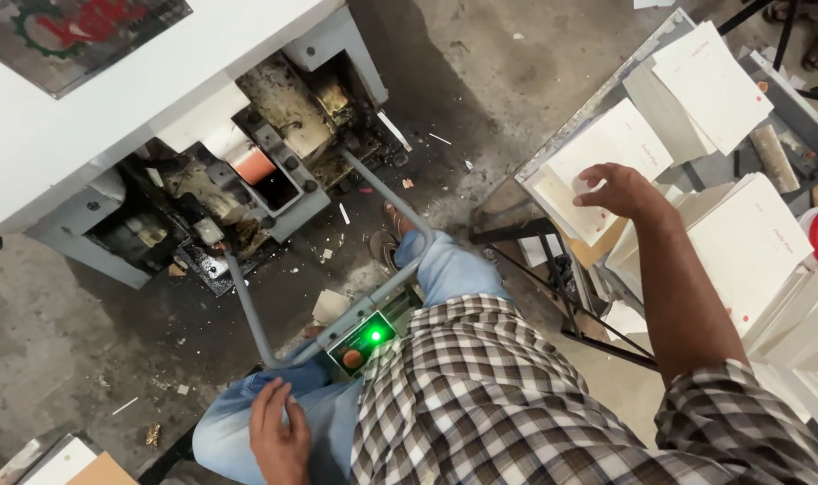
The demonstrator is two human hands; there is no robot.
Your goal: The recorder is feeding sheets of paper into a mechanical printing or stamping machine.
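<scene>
Right hand (617, 190): reaches out to the right of centre, fingers spread and open, fingertips resting on the top sheet of a stack of white cards (597, 166); it grips nothing.
Stack of white cards: sits at the near edge of a grey tray (581, 117) in the upper right; the sheets are cream-white, rectangular, slightly fanned, with small red marks near one side.
Other card stacks (750, 242): more white piles lie on the same tray, to the right of the hand and above it.
Left hand (278, 431): lies flat and open on the person's left thigh, on blue jeans (238, 418), at the lower left; it holds nothing.
Machine (247, 171): white and grey housing with a dirty, open middle, upper left.
Control box (366, 339): at centre, on a grey tube frame, showing a lit green lamp and an orange button.
Floor (67, 314): grey concrete with paper scraps.
</scene>
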